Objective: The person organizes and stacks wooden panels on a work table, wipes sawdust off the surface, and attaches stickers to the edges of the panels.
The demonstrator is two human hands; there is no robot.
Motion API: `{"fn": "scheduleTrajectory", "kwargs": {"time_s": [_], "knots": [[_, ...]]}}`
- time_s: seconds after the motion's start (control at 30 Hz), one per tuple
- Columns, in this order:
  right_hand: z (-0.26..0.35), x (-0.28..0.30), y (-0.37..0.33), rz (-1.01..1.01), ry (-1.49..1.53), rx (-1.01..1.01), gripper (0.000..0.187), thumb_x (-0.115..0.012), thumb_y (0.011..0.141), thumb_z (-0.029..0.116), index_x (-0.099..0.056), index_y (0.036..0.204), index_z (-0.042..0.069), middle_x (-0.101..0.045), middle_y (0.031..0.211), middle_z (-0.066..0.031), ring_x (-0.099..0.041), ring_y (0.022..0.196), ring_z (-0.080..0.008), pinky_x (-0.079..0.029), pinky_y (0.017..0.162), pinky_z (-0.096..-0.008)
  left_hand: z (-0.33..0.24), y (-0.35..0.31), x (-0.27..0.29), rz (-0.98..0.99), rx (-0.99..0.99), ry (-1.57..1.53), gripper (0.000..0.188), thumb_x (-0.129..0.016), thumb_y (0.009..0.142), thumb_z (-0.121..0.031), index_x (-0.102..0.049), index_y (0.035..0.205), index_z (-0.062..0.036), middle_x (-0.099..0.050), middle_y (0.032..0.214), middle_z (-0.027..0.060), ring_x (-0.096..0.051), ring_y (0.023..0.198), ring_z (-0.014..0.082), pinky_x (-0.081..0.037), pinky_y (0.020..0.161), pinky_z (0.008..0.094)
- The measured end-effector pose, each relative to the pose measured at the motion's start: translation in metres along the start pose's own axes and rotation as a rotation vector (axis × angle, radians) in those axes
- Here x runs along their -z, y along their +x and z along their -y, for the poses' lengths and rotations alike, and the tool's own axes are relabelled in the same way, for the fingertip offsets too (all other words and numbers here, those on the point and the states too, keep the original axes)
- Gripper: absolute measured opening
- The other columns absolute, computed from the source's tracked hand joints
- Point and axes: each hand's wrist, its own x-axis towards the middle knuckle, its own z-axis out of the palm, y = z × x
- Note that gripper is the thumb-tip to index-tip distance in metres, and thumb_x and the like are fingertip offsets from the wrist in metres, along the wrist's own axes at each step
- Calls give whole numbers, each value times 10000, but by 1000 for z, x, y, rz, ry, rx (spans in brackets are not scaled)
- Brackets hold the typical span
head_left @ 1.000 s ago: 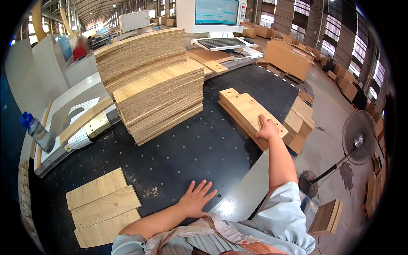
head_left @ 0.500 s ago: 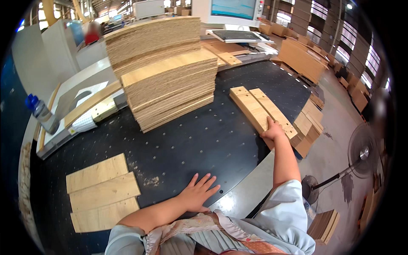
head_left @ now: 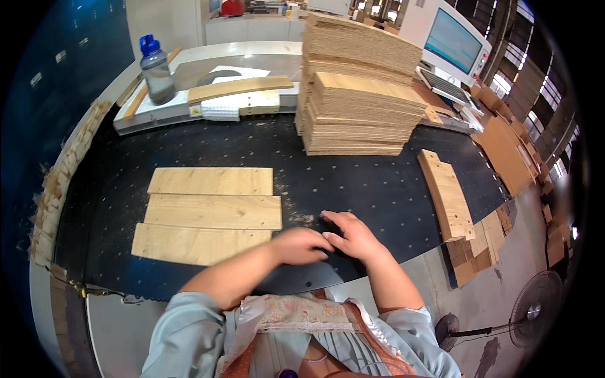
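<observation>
Seemingly between grasps, loose-fingered left hand [head_left: 301, 246] and right hand [head_left: 355, 238] are unoccupied; pale oblong wooden boards [head_left: 211, 211], leftward of fingertips, would be edge-pinched.

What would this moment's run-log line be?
left grip: nothing visibly held | right grip: open, nothing held | three wood boards: flat on black table

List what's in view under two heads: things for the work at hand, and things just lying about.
Likely for the work:
- three loose boards beside the left hand
- drilled boards at the table's right
- tall board stacks
- black table

Probably just lying about:
- blue-capped bottle
- standing fan
</observation>
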Motion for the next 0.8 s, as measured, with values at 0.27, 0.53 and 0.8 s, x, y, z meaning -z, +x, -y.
{"fn": "scheduleTrajectory", "kwargs": {"time_s": [0.27,0.53,0.8], "knots": [[61,-85,62,17,-114,-210,636,-687,777,251,-438,1319,31,-583,1094,-255,-533,1062,-386,-441,917,-413,31,-298,150,-996,1055,714,366,-631,781,-135,-593,1130,-31,-587,1160,158,-526,1083,351,-412,963,416],[65,-117,77,-105,87,-478,658,-691,769,285,-444,1321,26,-584,1077,-267,-539,1076,-364,-441,926,-392,38,-310,137,-999,973,448,327,-589,800,-141,-597,1113,-47,-600,1147,160,-514,1116,333,-410,965,398],[125,-112,43,-20,69,-349,674,-706,758,286,-422,1320,46,-580,1066,-257,-549,1030,-384,-460,885,-406,-15,-361,138,-947,928,605,367,-634,791,-158,-578,1125,-15,-620,1081,177,-529,1058,359,-427,918,415]]}}
